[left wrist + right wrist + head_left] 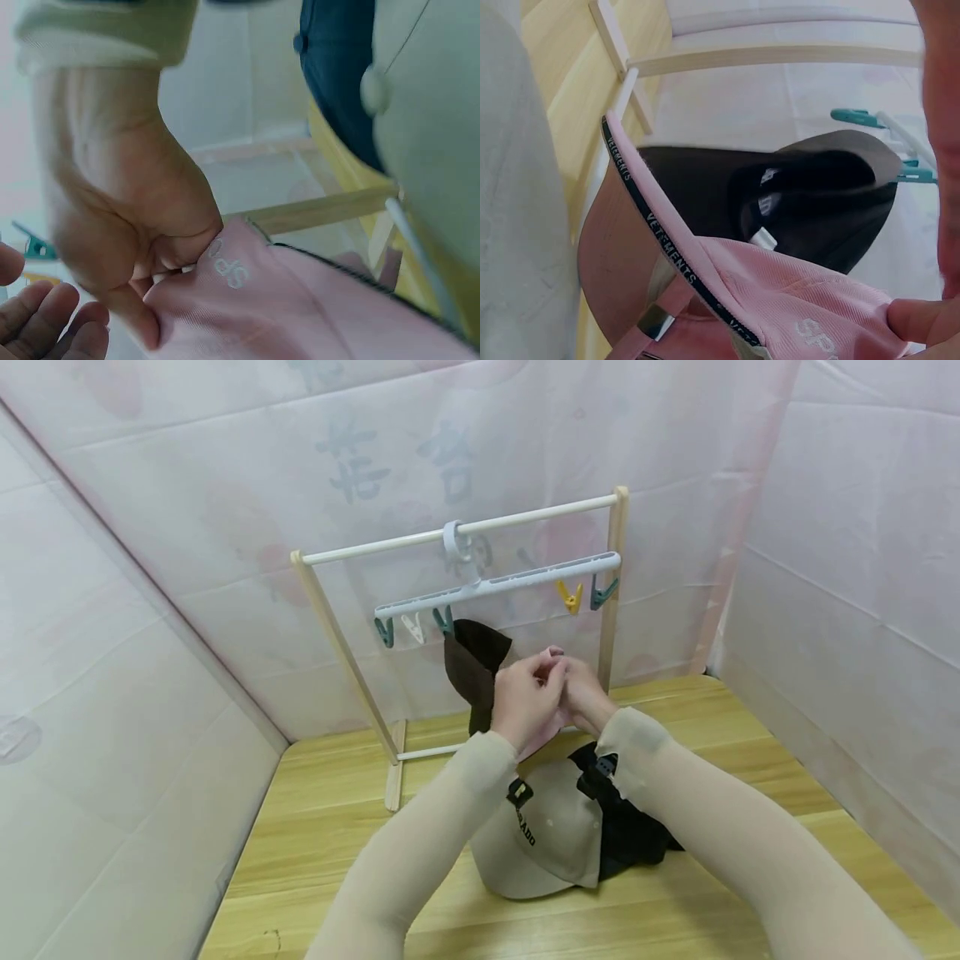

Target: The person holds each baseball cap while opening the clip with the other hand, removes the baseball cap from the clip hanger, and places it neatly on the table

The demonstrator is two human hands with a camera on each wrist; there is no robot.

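While both hands pinch it below the clip hanger [498, 583], the pink cap [795, 307] looks light and floppy; left hand [522, 697] and right hand [581, 692] grip its stiffer brim edge.

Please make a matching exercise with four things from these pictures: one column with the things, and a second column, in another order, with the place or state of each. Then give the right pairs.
Things:
1. pink cap
2. brown cap
3. beige cap
4. yellow clip

Places or states:
A. lies on the wooden floor, below the forearms
B. hangs empty from the white clip hanger, near its right end
C. held by both the left hand and the right hand
D. hangs from a teal clip on the hanger

Pairs: 1-C, 2-D, 3-A, 4-B
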